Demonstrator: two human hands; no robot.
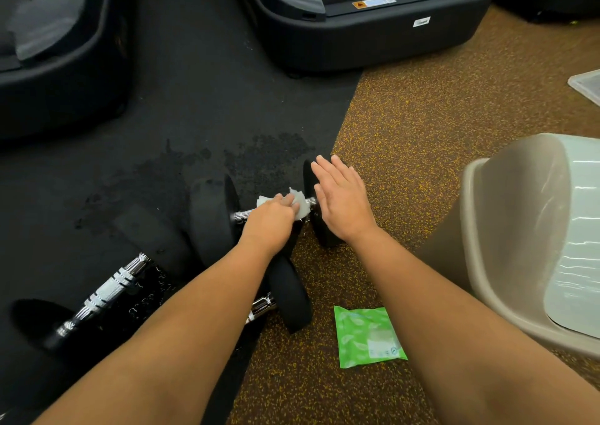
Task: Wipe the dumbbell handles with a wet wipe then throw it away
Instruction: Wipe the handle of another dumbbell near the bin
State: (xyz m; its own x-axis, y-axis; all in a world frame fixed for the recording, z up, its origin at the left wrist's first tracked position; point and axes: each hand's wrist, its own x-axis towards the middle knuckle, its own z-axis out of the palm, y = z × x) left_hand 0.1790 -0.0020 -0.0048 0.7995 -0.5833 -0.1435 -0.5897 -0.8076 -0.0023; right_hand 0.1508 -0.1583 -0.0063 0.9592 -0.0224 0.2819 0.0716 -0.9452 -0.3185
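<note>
**WIPE MEETS STEEL ON THE GYM FLOOR**

Head view: Your left hand (271, 220) has its fingers curled round a white wet wipe (300, 204). It clamps the wipe onto the chrome handle (242, 214) of the dumbbell (211, 220) at mid-frame, where the black mat (194, 116) meets the speckled floor (422, 116). Your right hand (344, 203), at 3 o'clock of the left, lies flat with straight fingers against the dumbbell's outer plate (326, 234) and grips nothing.

The wipe sits at the handle's 3 o'clock end, and bare chrome shows toward 9 o'clock. To do this pass well, press that flat palm on the plate so the weight cannot roll. Draw the wipe along the full bar to the far plate, turning your wrist so the underside and the grooved steel get covered too.

A second dumbbell (290, 294) lies at 6 o'clock, its handle mostly hidden by your forearm. A third dumbbell (107, 291) lies at 8 o'clock. Whether either has been cleaned cannot be told.

The lined bin (519, 229) stands at 3 o'clock, near enough for the throw-away. The green wipes pack (367, 337) lies on the floor at 5 o'clock.
</note>
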